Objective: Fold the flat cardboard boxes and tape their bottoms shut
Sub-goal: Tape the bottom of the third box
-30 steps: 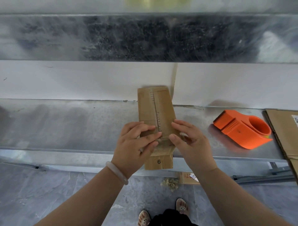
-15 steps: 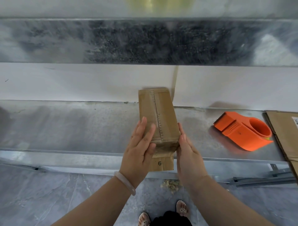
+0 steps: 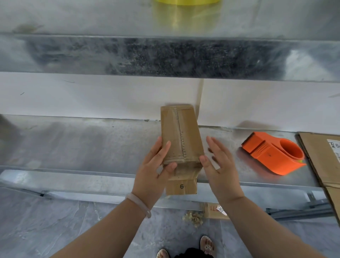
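The folded cardboard box (image 3: 181, 136) stood on the metal bench top (image 3: 92, 147), its far end close to the white wall panel (image 3: 92, 95) behind it. Its upturned face showed two flaps meeting at a centre seam (image 3: 181, 140) under clear tape. At the box's near end a lower flap hung past the bench edge, printed with the number 6 (image 3: 181, 186).

The left hand (image 3: 156, 165) lay against the box's left side. Its fingers were straight and flat along that edge, and the thumb rested across the near face just under the taped top. Nothing was curled round the box; the hand only pressed on it. A pale bracelet (image 3: 139, 204) sat on that wrist.

The right hand (image 3: 219, 162) hovered just right of the box, wide open with fingers spread and holding nothing. Its thumb tip was at the box's near right corner, but whether it touched could not be told. The fingers stood apart from the cardboard.

Well to the right of the box lay an orange tape dispenser (image 3: 272, 154), and beyond that a sheet of flat cardboard (image 3: 320, 160). Below and in front of the box, on the grey floor, were a small labelled cardboard scrap (image 3: 215, 211), a clump of crumbs (image 3: 193, 218) and the person's sandalled foot (image 3: 207, 245). Far above the box, something yellow (image 3: 185, 1) showed at the top edge.
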A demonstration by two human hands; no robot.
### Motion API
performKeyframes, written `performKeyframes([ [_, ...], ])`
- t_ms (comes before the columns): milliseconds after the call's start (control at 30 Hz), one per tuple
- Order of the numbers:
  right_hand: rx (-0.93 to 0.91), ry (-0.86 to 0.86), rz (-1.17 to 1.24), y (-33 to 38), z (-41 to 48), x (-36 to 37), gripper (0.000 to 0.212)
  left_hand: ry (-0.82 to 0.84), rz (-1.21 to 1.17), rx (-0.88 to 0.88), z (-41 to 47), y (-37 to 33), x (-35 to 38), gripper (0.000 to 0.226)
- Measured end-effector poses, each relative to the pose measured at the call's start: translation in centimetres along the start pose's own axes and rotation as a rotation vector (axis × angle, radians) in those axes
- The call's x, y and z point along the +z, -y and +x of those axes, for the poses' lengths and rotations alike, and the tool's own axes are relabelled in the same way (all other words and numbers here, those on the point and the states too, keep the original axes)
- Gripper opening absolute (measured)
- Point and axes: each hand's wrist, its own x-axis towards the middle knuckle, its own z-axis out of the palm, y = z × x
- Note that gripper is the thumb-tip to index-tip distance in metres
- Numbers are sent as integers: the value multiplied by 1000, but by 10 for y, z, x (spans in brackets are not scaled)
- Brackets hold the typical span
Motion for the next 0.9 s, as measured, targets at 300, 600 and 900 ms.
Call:
performKeyframes([
  [300, -472, -32, -383, 8, 13, 5, 24, -125, 329, 242, 17, -11, -8, 26],
  [600, -416, -34, -193, -2, 16, -4, 13, -81, 179, 142, 6, -2, -23, 25],
  [900, 61, -99, 231, 5, -9, 4, 38, -21, 201, 213, -1, 4, -23, 33],
])
